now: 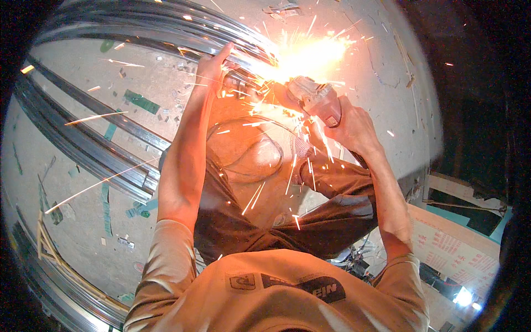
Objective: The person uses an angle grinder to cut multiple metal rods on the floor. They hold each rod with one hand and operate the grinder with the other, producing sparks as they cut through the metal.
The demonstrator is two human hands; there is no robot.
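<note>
My right hand [355, 126] is wrapped round the body of an angle grinder [316, 100]. The grinder's head points up and left, toward the end of the long shiny metal profiles [166, 23]. A glaring burst of sparks [310, 55] hides the disc and the spot where it meets the metal. My left hand [213, 67] grips one metal profile from the near side, its thumb lying along the top, left of the sparks. Below both hands, a dark cable [243, 172] loops over the floor between my bent legs.
More long metal profiles [83, 130] lie on the floor to the left, with green strips [142, 102] and small scraps around them. A printed cardboard box [451, 246] stands at the right, near a bright lamp [463, 297]. Sparks fly across the whole area.
</note>
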